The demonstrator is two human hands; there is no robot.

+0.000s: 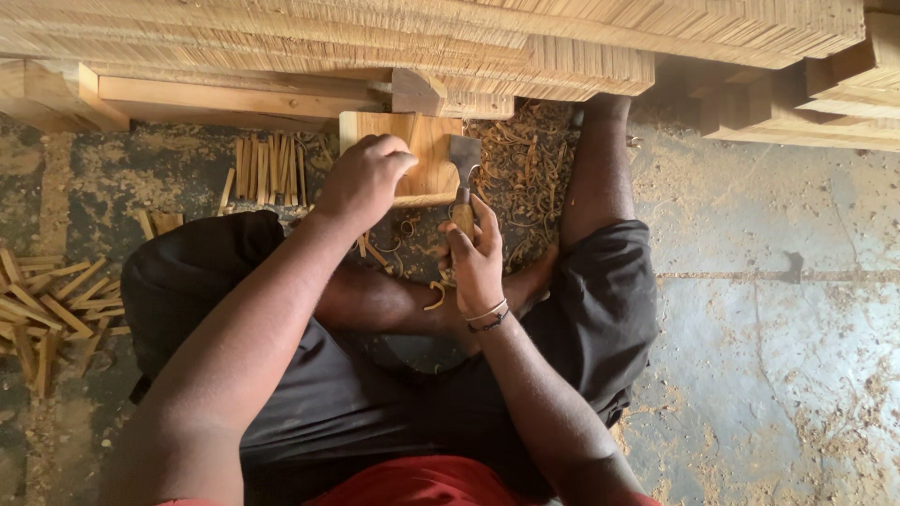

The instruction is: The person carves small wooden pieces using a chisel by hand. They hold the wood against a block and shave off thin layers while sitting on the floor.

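I sit on the floor in black shorts with my legs folded. My left hand (364, 178) presses down on a flat wooden block (432, 161) in front of me, fingers curled over a thin wooden piece on it. My right hand (474, 258) grips the wooden handle of a wide-bladed chisel (463, 159), whose metal blade rests upright against the block's right edge. Curly wood shavings (525, 178) lie around the block and by my right leg.
Stacks of thin wooden slats (562, 47) fill the top of the view, resting on timber beams (225, 98). A row of small cut sticks (270, 169) lies left of the block, and a loose pile of sticks (52, 305) sits at far left. Dusty concrete floor (778, 309) spreads right.
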